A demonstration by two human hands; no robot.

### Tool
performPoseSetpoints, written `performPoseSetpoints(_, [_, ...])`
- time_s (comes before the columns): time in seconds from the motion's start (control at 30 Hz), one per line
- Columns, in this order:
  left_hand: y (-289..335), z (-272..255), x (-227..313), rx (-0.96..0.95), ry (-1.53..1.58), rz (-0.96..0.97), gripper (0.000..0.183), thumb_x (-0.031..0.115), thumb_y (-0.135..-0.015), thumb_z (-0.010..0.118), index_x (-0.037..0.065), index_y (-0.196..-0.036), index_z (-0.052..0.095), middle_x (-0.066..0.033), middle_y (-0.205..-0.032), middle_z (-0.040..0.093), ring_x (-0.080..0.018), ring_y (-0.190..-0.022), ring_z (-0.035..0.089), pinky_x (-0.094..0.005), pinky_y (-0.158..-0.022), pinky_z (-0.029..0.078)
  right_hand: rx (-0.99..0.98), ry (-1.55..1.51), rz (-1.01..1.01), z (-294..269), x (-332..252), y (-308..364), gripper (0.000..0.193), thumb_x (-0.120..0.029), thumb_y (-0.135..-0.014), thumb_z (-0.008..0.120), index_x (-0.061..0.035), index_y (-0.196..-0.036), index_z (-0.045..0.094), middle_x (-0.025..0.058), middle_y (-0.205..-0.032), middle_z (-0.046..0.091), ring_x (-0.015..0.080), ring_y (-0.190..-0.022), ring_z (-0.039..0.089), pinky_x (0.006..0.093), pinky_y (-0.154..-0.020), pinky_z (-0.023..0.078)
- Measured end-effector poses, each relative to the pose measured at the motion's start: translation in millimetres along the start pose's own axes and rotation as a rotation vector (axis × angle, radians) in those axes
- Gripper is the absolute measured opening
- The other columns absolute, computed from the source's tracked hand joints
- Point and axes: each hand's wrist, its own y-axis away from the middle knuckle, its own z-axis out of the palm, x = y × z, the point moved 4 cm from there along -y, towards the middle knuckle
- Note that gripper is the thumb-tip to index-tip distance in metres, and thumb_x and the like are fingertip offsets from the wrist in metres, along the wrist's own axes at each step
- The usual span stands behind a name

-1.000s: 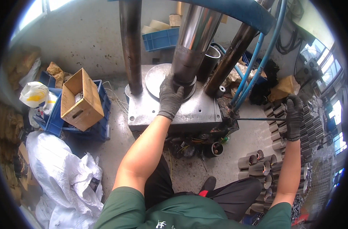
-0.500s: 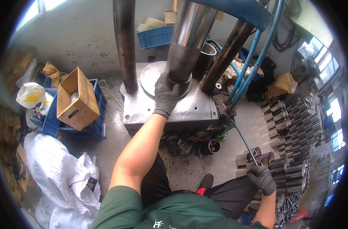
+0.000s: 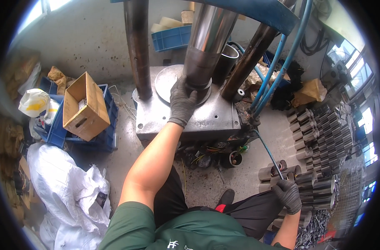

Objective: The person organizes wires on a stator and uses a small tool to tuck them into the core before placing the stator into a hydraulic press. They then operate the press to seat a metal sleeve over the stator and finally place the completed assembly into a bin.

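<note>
Near the back edge of the metal table [image 3: 156,121], head view: thick column [image 3: 203,62] stood over round plate [image 3: 164,85]; left hand [image 3: 182,102] against its foot, finger grip unclear. Off right front corner, right hand [image 3: 288,195] closed round lever [image 3: 267,150]. Work seemed under way; remainder unclear.

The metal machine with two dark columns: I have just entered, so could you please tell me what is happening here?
A person's dark-gloved left hand lies against the dark lower end of a thick, shiny metal cylinder, above a silver-grey metal block. The dark-gloved right hand is closed around the end of a thin, straight bluish rod, which slants out from near the block's right front corner. Shiny metal tubes lie at the right.
</note>
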Motion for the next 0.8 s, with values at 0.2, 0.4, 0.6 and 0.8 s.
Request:
performPoseSetpoints(0.2, [2.4,2.7,-6.4,0.049,-0.063,0.012,0.072,0.005,-0.081,0.077,0.005,-0.148,0.050,-0.0235,-0.136,0.061,-0.0405,-0.128,0.058,-0.0458,-0.114,0.045,0.024,0.003,-0.029,0.7,-2.0,-0.9,0.023,-0.025,-0.086,0.074,-0.0027,-0.082,0.070,0.0209,-0.075,0.065,0.0405,-0.072,0.067,0.0483,-0.065,0.052])
performPoseSetpoints(0.4, [0.7,-2.8,7.0,0.002,-0.033,-0.038,0.072,0.006,-0.081,0.078,0.005,-0.148,0.051,-0.0227,-0.138,0.059,-0.0407,-0.130,0.056,-0.0461,-0.114,0.045,-0.020,-0.033,-0.024,-5.5,-9.0,-3.6,0.022,-0.021,-0.087,0.073,0.0000,-0.081,0.068,0.0231,-0.074,0.063,0.0421,-0.071,0.065,0.0486,-0.064,0.051])
performPoseSetpoints(0.6, [3.0,-1.0,-0.9,0.031,-0.078,-0.025,0.069,0.008,-0.083,0.078,0.003,-0.146,0.052,-0.0248,-0.141,0.058,-0.0431,-0.133,0.052,-0.0490,-0.116,0.043,0.007,-0.105,-0.017,-8.1,-17.3,-5.8,0.023,-0.017,-0.086,0.070,0.0044,-0.078,0.065,0.0270,-0.071,0.058,0.0446,-0.067,0.062,0.0486,-0.063,0.048])
performPoseSetpoints(0.8, [2.3,-1.2,-1.6,0.006,-0.077,-0.044,0.070,0.008,-0.083,0.078,0.003,-0.148,0.050,-0.0247,-0.142,0.057,-0.0426,-0.134,0.052,-0.0481,-0.117,0.042,-0.007,-0.122,-0.021,-10.4,-19.2,-7.1,0.022,-0.016,-0.087,0.069,0.0040,-0.079,0.065,0.0252,-0.070,0.060,0.0434,-0.068,0.063,0.0482,-0.064,0.048])
